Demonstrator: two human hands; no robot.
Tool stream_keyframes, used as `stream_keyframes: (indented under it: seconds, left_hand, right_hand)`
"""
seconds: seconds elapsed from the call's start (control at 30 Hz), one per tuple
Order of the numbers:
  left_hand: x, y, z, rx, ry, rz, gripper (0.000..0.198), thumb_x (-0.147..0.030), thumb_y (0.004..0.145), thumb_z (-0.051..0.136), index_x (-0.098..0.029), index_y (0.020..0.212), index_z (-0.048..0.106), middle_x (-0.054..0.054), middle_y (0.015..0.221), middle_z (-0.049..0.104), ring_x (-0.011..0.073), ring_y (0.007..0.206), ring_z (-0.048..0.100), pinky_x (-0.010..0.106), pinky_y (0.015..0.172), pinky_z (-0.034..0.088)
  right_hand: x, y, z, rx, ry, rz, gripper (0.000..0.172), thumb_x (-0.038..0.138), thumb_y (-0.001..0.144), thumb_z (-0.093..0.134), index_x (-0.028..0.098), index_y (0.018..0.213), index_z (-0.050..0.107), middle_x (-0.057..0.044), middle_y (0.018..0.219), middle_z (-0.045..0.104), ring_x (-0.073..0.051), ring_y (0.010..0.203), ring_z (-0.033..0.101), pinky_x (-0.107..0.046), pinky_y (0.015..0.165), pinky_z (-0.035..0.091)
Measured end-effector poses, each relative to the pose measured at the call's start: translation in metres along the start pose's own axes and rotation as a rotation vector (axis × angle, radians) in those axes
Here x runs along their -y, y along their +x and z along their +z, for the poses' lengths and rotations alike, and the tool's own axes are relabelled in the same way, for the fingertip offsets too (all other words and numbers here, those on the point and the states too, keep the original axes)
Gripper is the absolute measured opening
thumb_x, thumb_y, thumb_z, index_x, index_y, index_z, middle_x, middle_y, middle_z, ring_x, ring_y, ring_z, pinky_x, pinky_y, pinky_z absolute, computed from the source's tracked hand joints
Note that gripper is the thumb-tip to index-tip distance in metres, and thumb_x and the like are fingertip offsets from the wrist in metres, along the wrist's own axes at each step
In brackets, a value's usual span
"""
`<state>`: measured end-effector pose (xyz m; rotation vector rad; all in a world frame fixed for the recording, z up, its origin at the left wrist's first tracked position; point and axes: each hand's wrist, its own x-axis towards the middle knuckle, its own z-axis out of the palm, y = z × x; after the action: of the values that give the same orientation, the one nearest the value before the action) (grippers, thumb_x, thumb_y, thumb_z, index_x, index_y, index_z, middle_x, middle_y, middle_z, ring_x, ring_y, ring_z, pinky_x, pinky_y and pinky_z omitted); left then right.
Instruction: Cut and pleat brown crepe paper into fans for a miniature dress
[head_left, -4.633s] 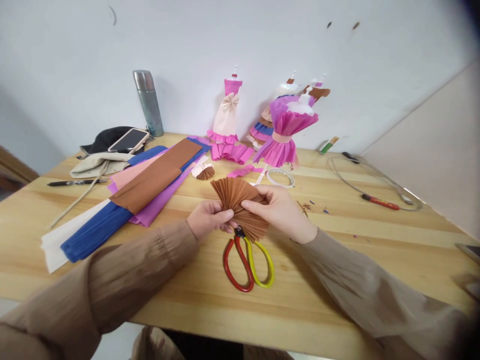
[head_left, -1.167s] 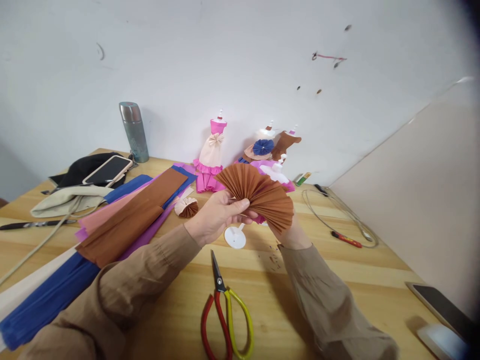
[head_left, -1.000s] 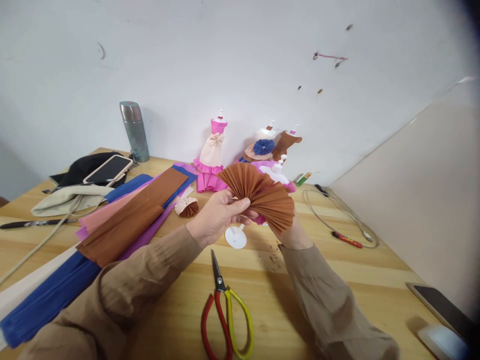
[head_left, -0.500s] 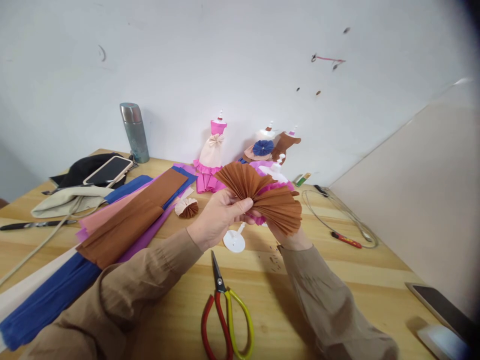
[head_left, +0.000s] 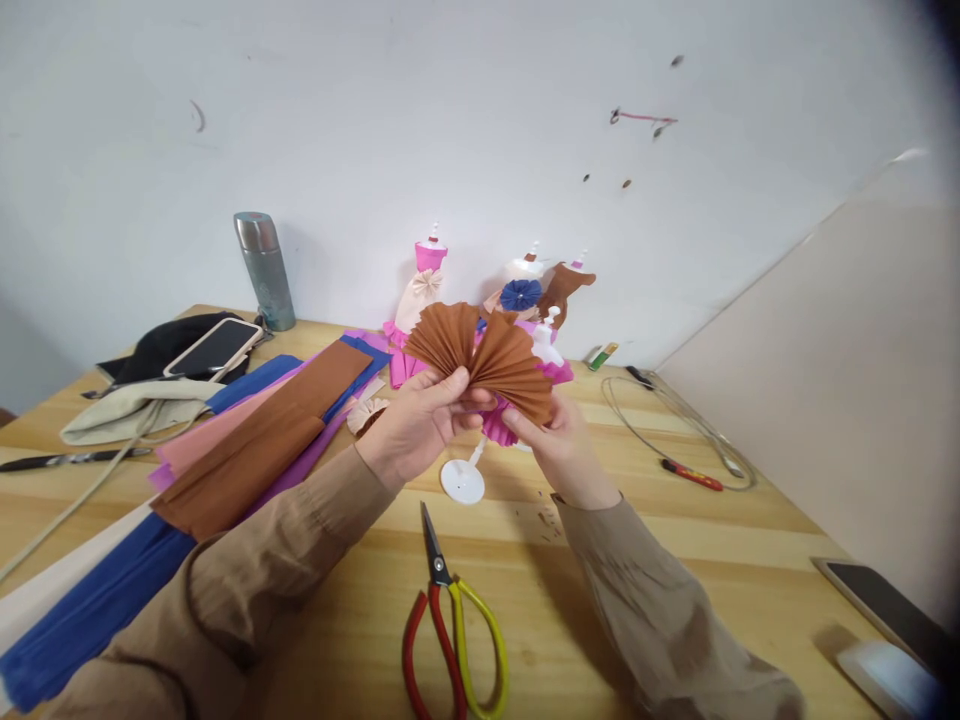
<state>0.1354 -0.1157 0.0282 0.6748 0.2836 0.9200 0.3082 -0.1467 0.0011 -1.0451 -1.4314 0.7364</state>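
Observation:
Pinched in my left hand is a pleated brown paper fan, spread out in two lobes. My right hand has its thumb and fingers closed at the fan's lower right edge. Just behind the fan, partly hidden, stands a small white mannequin with magenta ruffles. A white round stand base lies on the table under my hands. Nearer to me are scissors with one red and one yellow handle. Left of my left hand sits a small cream and brown rosette, partly covered.
Folded brown paper lies over blue, pink and purple sheets at left. A phone, a flask and a pen are beyond. Dressed mannequins stand by the wall. A cable lies at right.
The fan has moved left and its lobes have turned more upright. My right hand has come from behind the fan to its lower right edge, with its thumb now showing.

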Motion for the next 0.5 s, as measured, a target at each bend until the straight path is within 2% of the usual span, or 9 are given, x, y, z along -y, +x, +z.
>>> stream_keyframes:
  seconds: [0.1,0.3,0.5]
  left_hand:
    - [-0.001,0.003,-0.005,-0.003,0.017,-0.005,0.018,-0.021,0.075,0.074,-0.013,0.073,0.058,0.002,0.069,0.064,0.0106,0.067,0.063,0.018,0.056,0.048]
    - [-0.002,0.004,-0.005,0.107,0.099,-0.099,0.027,-0.028,0.069,0.081,-0.012,0.081,0.064,0.002,0.068,0.063,0.0088,0.062,0.060,0.016,0.053,0.047]
    - [-0.004,0.001,-0.003,0.107,0.201,-0.044,0.030,-0.034,0.071,0.079,-0.013,0.085,0.063,0.001,0.068,0.061,0.0083,0.060,0.058,0.016,0.052,0.045]
  right_hand:
    - [0.003,-0.001,0.003,0.000,-0.013,-0.010,0.035,0.042,0.075,0.073,0.021,0.101,0.067,-0.007,0.104,0.071,-0.024,0.096,0.066,-0.041,0.086,0.054]
    - [0.014,-0.007,0.009,0.023,-0.036,-0.014,0.024,0.037,0.076,0.072,0.022,0.095,0.068,-0.005,0.097,0.073,-0.022,0.087,0.069,-0.038,0.080,0.058]
    - [0.017,-0.006,0.012,0.040,0.023,-0.001,0.025,0.041,0.075,0.072,0.024,0.092,0.069,-0.005,0.095,0.074,-0.024,0.085,0.070,-0.041,0.077,0.060]
